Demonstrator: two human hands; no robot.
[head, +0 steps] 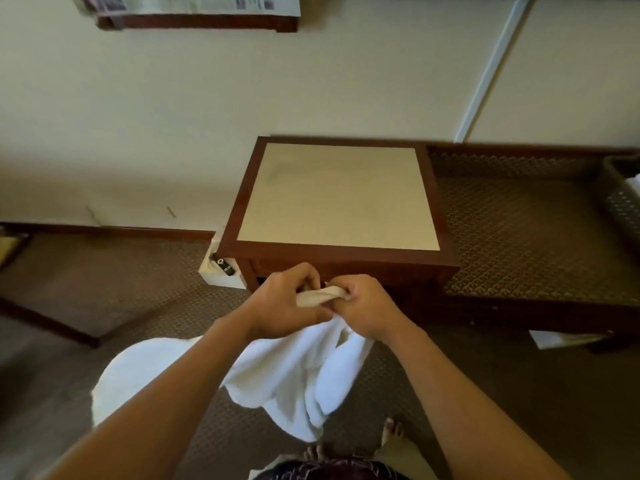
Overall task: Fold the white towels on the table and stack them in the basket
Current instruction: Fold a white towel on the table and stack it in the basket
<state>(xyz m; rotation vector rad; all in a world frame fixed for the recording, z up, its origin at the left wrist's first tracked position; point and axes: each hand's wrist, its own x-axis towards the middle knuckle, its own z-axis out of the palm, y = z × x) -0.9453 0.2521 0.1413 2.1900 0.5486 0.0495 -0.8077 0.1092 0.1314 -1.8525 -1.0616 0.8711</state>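
A white towel (294, 372) hangs in the air in front of the small wooden table (337, 199). My left hand (280, 303) and my right hand (363, 303) are close together, each pinching the towel's bunched top edge. The cloth droops below them toward the carpet. More white towel (138, 368) spreads low to the left under my left forearm. The table's beige top carries nothing. A dark woven basket (621, 188) stands at the far right edge, partly cut off, with something white inside it.
The table stands against a cream wall on patterned brown carpet. A white box with a small black device (221, 268) sits by the table's left front corner. Dark furniture legs (52, 327) lie at the left. My bare feet (391, 431) show at the bottom.
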